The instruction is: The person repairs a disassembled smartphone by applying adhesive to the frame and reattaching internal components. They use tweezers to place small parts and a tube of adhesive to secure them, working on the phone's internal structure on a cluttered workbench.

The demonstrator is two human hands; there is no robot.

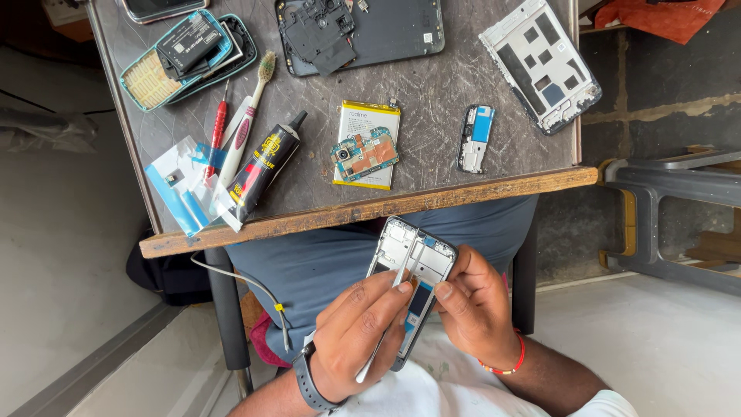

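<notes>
Hands | left hand (356, 332) grips tweezers (386, 324) | right hand (475, 309) holds phone frame (413, 266) | frame stripped; board (364, 154), battery (370, 123) lie on table (463, 77)

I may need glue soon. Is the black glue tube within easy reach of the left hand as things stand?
Probably not at once: the left hand holds tweezers against the phone frame. Otherwise the way to the glue tube looks open.

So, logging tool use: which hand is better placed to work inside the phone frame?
Likely the left hand: it holds the thin tool against the phone frame, which the right hand steadies.
</notes>
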